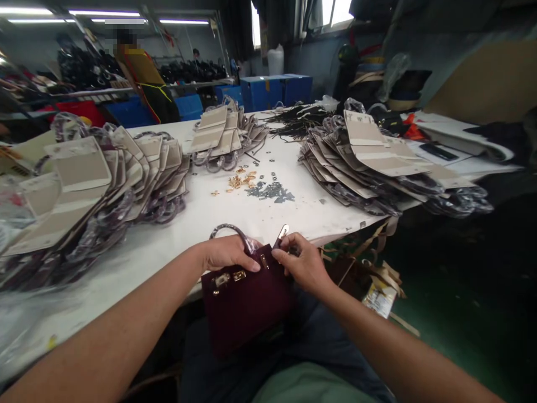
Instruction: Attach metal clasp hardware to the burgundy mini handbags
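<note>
A small dark burgundy handbag (245, 305) with gold hardware rests on my lap at the white table's front edge. My left hand (229, 253) presses down on its top edge beside the plastic-wrapped handle (229, 228), fingers closed over the flap. My right hand (302, 263) pinches a narrow strap (282, 234) with a shiny metal tip, lifting it up from the bag's top.
Fanned stacks of beige-carded bag pieces lie at left (96, 184), back centre (218, 134) and right (373, 162) on the white table (168, 240). Small gold fittings (241, 180) and grey metal parts (271, 191) lie mid-table. A person in yellow (146, 84) stands behind. Blue crates (274, 89) stand at the back.
</note>
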The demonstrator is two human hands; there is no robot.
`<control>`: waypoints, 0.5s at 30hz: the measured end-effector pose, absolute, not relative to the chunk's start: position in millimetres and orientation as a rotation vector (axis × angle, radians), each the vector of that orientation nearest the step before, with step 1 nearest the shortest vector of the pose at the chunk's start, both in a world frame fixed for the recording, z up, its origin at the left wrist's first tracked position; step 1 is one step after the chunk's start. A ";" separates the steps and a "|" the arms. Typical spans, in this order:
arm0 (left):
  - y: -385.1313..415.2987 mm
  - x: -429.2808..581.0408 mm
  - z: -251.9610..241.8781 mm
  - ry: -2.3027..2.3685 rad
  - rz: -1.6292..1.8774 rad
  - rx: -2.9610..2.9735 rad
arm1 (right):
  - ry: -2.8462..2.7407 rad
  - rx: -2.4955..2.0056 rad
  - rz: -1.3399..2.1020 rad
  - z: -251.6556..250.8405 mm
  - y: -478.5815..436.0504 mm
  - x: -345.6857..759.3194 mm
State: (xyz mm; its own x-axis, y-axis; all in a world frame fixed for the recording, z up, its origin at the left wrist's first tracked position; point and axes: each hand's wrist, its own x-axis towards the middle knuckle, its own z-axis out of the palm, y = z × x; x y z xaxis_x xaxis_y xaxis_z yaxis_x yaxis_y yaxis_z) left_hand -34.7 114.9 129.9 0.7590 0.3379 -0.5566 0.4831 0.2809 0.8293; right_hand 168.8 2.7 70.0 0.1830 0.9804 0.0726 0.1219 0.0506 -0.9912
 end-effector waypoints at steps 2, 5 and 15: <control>120.6 -32.8 126.8 0.752 -0.092 1.338 | -1.333 -1.329 0.808 64.4 5.1 168.2; 129.1 -25.3 123.6 0.787 -0.082 1.440 | -1.453 -1.285 0.739 55.8 15.3 168.1; 112.6 -45.7 127.7 1.136 0.098 2.182 | -1.456 -1.538 0.851 52.4 69.1 170.1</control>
